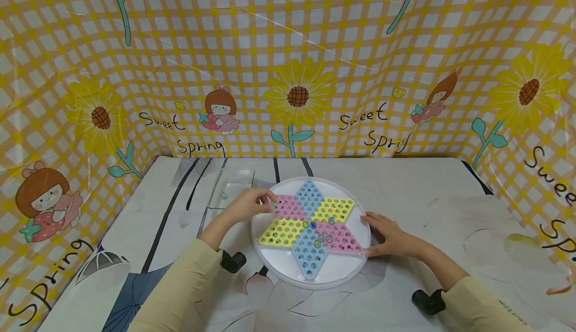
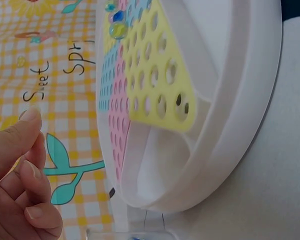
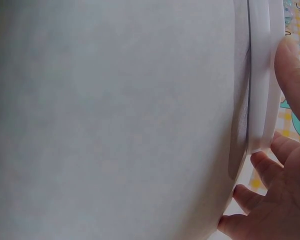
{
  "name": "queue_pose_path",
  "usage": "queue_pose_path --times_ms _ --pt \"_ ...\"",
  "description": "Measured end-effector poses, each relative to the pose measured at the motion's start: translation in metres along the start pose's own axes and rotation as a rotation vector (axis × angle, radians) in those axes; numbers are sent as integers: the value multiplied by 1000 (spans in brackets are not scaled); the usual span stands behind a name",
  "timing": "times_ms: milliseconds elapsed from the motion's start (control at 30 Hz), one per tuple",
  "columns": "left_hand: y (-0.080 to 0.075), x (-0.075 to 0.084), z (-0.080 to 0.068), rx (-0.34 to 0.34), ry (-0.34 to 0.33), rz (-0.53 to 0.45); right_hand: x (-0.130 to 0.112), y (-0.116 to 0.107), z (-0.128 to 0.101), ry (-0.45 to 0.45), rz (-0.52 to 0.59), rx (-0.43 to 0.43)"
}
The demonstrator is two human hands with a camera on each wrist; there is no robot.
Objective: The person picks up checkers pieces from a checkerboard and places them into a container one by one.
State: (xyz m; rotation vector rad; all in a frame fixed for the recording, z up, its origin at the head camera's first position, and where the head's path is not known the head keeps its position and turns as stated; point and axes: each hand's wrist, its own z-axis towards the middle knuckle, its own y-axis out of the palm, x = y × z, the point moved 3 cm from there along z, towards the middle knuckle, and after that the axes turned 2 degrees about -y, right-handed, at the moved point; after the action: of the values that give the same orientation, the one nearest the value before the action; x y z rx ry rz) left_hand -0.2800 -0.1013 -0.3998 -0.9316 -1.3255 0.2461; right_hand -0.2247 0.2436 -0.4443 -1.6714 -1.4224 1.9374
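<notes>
A round white Chinese checkers board lies on the table, its star made of pink, yellow and blue holed sections. Several glass marbles sit near its centre and on the right pink section. My left hand is over the left pink section, thumb and forefinger together, pinching a small greenish marble. In the left wrist view that marble is hidden behind the fingertips. At the board's right rim, my right hand rests with fingers spread and thumb against the edge.
A clear plastic box with a marble inside stands behind my left hand. The table has a pale printed cover. Behind it hangs a yellow checked cloth with sunflowers.
</notes>
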Motion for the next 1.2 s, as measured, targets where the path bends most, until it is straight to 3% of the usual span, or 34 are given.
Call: queue_pose_path --times_ms 367,667,933,1200 --pt "-22 -5 -2 63 -7 -26 11 4 0 -83 35 42" --pt "-37 -12 -1 98 15 -25 5 2 1 8 -8 -5" --pt "-52 -16 -4 123 -50 -54 8 3 1 12 -30 -1" --pt "-63 -24 -9 150 -97 -20 6 3 1 14 -32 0"
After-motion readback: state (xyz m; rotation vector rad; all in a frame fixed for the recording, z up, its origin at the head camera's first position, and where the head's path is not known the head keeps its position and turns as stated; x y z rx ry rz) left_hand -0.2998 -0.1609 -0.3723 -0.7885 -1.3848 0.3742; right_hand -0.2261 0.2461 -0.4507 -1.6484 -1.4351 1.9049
